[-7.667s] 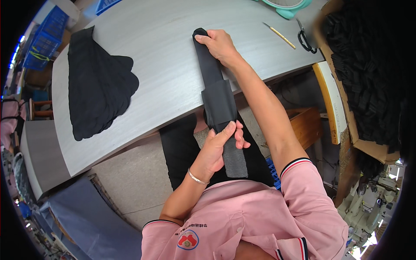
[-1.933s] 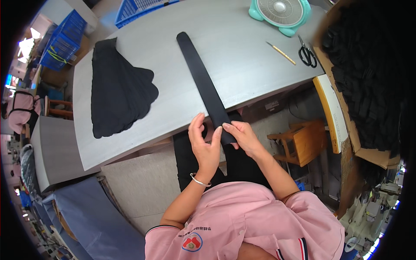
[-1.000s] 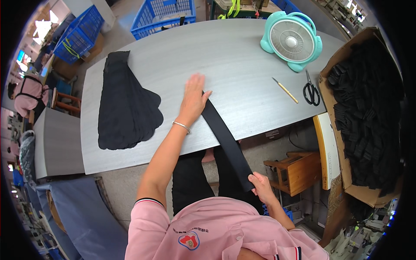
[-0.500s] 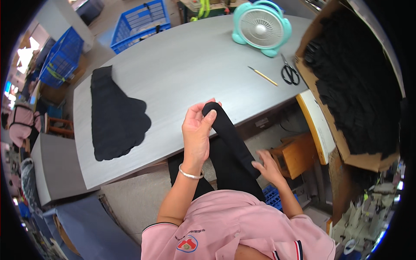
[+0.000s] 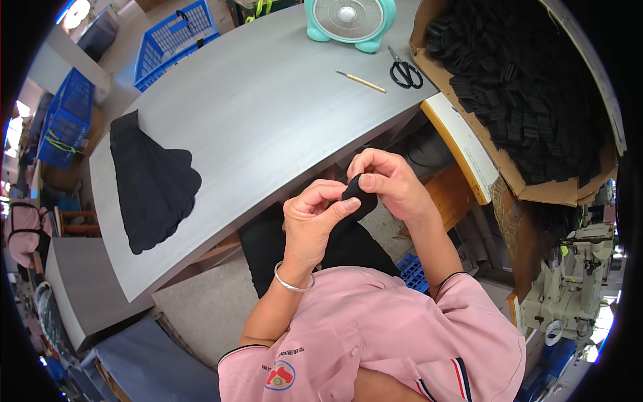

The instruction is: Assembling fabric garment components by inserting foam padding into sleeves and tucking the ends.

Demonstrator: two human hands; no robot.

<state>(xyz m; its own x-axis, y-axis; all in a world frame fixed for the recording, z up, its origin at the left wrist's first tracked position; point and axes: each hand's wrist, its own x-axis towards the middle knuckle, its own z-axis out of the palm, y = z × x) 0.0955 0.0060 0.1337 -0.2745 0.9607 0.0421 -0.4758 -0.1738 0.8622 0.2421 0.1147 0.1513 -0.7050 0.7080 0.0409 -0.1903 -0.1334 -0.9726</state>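
Note:
A black fabric band (image 5: pixel 362 203) is held in front of my body, just off the table's near edge. My left hand (image 5: pixel 310 218) pinches it from the left with thumb and fingers. My right hand (image 5: pixel 394 186) grips the same band from the right, thumb and fingertips close to those of the left. Between the hands the cloth is bunched into a small fold, and my fingers partly cover it. On the left of the table lies a flat black cloth piece (image 5: pixel 155 191) with a scalloped edge, apart from both hands.
The grey table (image 5: pixel 248 127) bears black-handled scissors (image 5: pixel 406 74), a thin yellow-handled pointed tool (image 5: pixel 364 82) and a turquoise fan (image 5: pixel 348 20). A cardboard box (image 5: pixel 559 192) full of black cloth pieces stands at right. Blue crates (image 5: pixel 175 43) stand beyond the table; sewing machines (image 5: pixel 569 285) at lower right.
My right hand has come up from the band's lower end to meet my left hand and now grips the band. The band, earlier stretched out long, is folded between them. The view has shifted.

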